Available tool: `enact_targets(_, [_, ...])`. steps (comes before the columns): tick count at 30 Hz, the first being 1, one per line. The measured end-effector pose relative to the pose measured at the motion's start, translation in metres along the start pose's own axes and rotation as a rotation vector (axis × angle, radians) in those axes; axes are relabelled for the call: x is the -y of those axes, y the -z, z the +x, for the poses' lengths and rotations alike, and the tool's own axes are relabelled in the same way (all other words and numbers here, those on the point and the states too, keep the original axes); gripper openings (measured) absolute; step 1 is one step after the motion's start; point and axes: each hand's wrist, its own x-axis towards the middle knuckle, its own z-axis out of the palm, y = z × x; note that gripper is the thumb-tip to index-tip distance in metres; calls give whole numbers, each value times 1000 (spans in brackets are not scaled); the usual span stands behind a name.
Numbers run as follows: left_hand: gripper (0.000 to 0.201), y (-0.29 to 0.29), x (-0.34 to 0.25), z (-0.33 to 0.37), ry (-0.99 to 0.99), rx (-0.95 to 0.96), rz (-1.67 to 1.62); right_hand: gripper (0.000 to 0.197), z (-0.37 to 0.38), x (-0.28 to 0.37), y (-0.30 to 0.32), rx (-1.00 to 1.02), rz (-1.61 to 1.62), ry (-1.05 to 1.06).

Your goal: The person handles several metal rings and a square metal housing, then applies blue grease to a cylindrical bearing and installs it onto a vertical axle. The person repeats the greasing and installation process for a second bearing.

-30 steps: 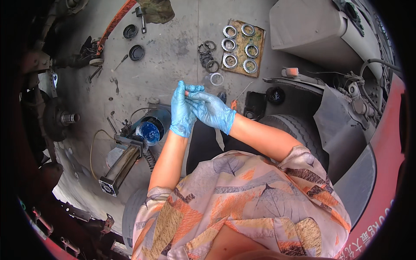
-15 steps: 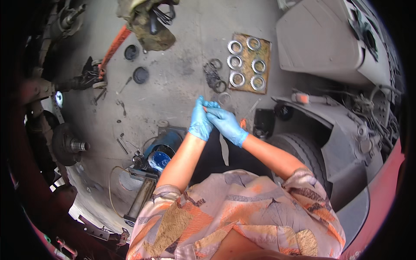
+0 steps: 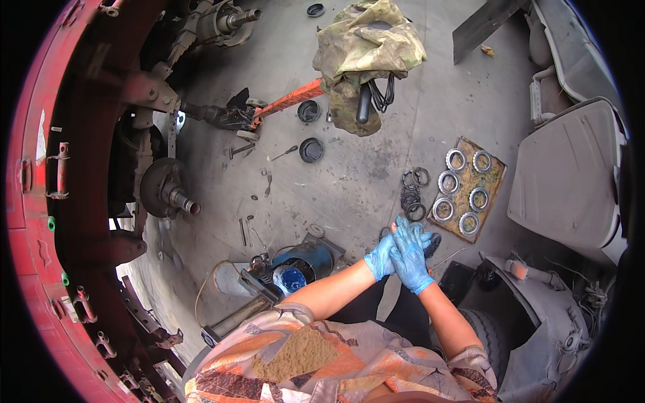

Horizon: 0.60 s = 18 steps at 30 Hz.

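Observation:
Both hands are in thin blue gloves and pressed together in front of my body, right of the middle. My left hand lies against the palm of the other, largely covered by it; its fingertips seem to stick out past it. My right hand lies over it with fingers stretched up and away. A bare, skin-coloured fingertip shows at their upper left edge. No object is visible between the hands. Just beyond them are several dark rings and a stained board bearing several shiny bearing rings.
A blue container with blue grease stands left of my forearms. Further left are a red vehicle frame and a hub spindle. Tools and black caps lie on the floor. A camouflage cloth hangs ahead; a grey fender is at right.
My view has swung left, so the floor items and my hands appear further right and lower. The right hand's fingers have straightened and now lie over the left hand.

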Motion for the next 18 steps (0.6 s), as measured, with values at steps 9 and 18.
enact_targets(9, [81, 5, 17, 27, 53, -19, 308, 33, 1, -102, 6, 108, -18, -76])
enact_targets(18, [70, 86, -9, 116, -40, -255, 557, 35, 19, -280, -26, 12, -1, -526])
